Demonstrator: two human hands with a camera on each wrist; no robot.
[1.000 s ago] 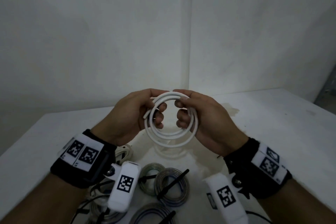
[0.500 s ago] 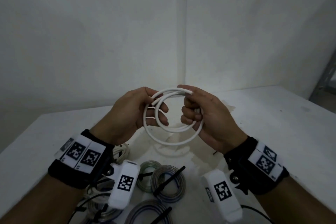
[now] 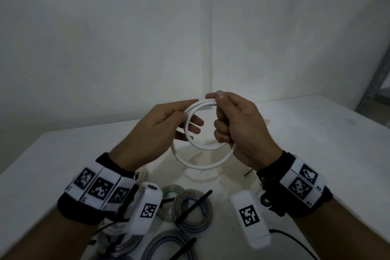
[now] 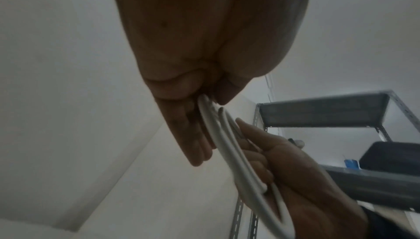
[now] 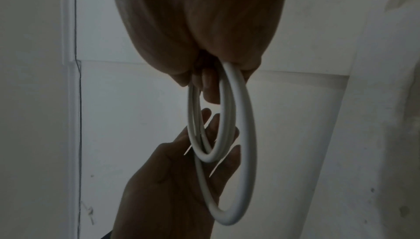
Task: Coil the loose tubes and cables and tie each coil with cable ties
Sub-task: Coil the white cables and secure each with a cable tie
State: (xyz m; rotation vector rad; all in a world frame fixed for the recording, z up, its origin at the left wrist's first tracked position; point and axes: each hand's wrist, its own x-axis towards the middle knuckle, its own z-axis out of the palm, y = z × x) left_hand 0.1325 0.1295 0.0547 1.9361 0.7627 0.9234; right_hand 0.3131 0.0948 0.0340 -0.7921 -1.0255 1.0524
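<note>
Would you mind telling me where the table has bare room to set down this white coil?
Bare table lies right of the right hand, and left of the left hand. Tied coils crowd the near middle.

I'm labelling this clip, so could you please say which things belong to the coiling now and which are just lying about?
In use:
white plastic tube coil
left hand
right hand

Lying about:
tied grey tube coils on the white table
grey metal shelf

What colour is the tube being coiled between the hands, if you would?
The tube is plain white, clearest in the head view.
</note>
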